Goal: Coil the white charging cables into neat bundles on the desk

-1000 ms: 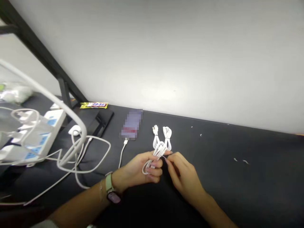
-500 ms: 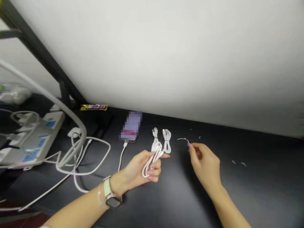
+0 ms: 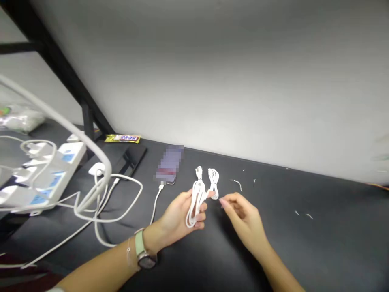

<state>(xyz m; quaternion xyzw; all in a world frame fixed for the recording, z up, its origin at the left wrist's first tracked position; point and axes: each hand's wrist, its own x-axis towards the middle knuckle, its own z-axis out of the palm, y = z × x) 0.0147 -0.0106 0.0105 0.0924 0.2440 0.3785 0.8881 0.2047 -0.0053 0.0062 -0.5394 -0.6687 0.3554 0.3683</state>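
Note:
My left hand (image 3: 179, 217) grips a coiled white cable (image 3: 196, 202) just above the black table (image 3: 304, 251). My right hand (image 3: 241, 215) hovers right of it, fingers loosely apart and holding nothing, its fingertips close to the coil's upper end. Two more bundled white cables lie behind the hands: one (image 3: 199, 173) on the left, one (image 3: 214, 180) on the right. A thin white twist tie (image 3: 236, 183) lies on the table past my right hand.
A phone (image 3: 169, 165) with a white charging cable lies left of the bundles. Farther left are white power strips (image 3: 39, 178), tangled white cords (image 3: 103, 194), a dark tablet (image 3: 132, 158) and a yellow snack bar (image 3: 122, 138). The wall rises behind.
My right hand pulled the twist tie off the held coil, carried it right and back, left it on the table, then returned empty toward the coil. The left hand stayed put.

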